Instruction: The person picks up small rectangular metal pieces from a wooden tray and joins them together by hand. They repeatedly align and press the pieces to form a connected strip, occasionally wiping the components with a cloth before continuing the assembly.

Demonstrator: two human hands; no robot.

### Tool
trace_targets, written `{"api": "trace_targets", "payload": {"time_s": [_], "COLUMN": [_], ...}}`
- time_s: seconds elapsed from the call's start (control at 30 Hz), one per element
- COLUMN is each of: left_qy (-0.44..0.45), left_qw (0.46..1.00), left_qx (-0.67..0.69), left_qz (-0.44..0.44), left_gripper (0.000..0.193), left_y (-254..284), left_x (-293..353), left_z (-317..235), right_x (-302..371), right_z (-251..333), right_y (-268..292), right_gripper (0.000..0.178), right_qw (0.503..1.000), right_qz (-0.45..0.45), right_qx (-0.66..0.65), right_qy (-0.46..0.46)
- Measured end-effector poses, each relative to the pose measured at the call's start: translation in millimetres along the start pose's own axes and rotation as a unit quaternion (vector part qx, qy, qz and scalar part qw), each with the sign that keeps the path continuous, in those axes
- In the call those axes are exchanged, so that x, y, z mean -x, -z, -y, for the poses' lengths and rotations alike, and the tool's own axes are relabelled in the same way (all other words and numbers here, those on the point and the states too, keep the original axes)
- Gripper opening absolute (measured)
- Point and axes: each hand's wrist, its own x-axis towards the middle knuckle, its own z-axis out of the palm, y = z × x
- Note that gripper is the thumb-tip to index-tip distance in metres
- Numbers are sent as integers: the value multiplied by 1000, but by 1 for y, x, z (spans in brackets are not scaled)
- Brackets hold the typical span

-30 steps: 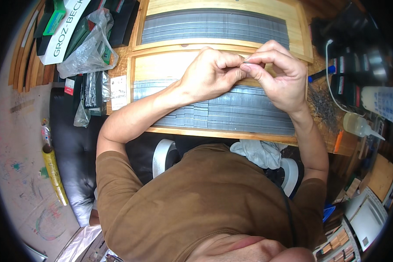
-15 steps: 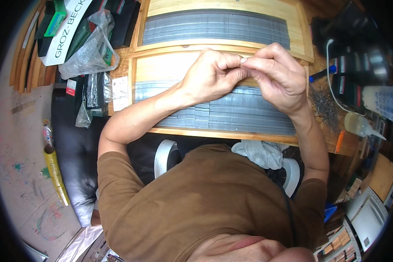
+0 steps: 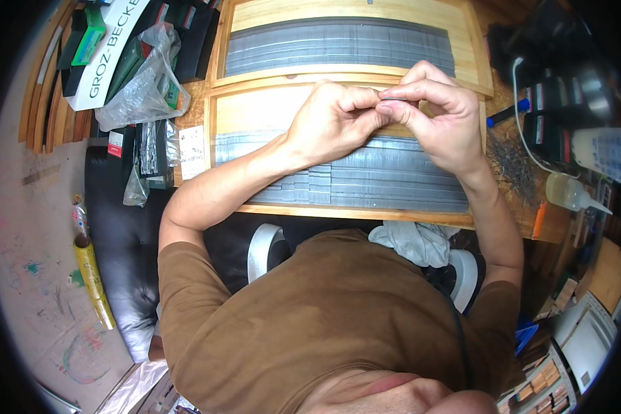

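My left hand (image 3: 334, 123) and my right hand (image 3: 440, 114) meet above the near wooden tray (image 3: 255, 107). Between the right thumb and forefinger shows a thin dark metal piece (image 3: 395, 99), too small to make out its kind. The left fingers are closed in a pinch against its other end; what lies inside them is hidden. Below the hands, tightly packed thin grey metal strips (image 3: 386, 176) lie in rows in the near tray, partly covered by the left forearm. The far wooden tray (image 3: 472, 58) holds similar grey strips (image 3: 338, 48).
At left stand dark boxes, a clear plastic bag (image 3: 141, 90) and a white card (image 3: 191, 152). To the right lie a blue-capped pen (image 3: 508, 112), a white cable (image 3: 524, 141), a heap of fine metal bits (image 3: 514, 165) and a nozzle bottle (image 3: 571, 193). A grey cloth (image 3: 417, 241) rests at my lap.
The right forefinger and thumb have parted a little and turned, so the thin metal piece now shows between them. My left hand stays almost in place.
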Motion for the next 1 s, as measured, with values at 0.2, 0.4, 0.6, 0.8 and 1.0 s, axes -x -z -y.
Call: {"api": "trace_targets", "payload": {"time_s": [0.2, 0.4, 0.6, 0.8, 1.0], "left_qy": [1, 35, 46, 8, 13], "left_qw": [1000, 998, 996, 1000, 1000], "left_qx": [20, -18, -33, -1, 7], "left_qz": [19, 56, 70, 26, 19], "left_gripper": [11, 13, 18, 20, 16], "left_y": [3, 9, 11, 5, 2], "left_x": [-1, -1, -1, 0, -1], "left_z": [0, -5, -2, 4, -2], "right_x": [1, 1, 1, 1, 2], "right_z": [0, 2, 2, 0, 1], "right_y": [-2, -3, -3, -2, 0], "right_gripper": [15, 14, 14, 19, 18], "right_qw": [1000, 999, 999, 1000, 999], "right_qz": [-6, -10, -12, -2, 3], "right_qx": [1, 30, 32, -11, -24], "right_qy": [7, 29, 32, -3, -23]}}
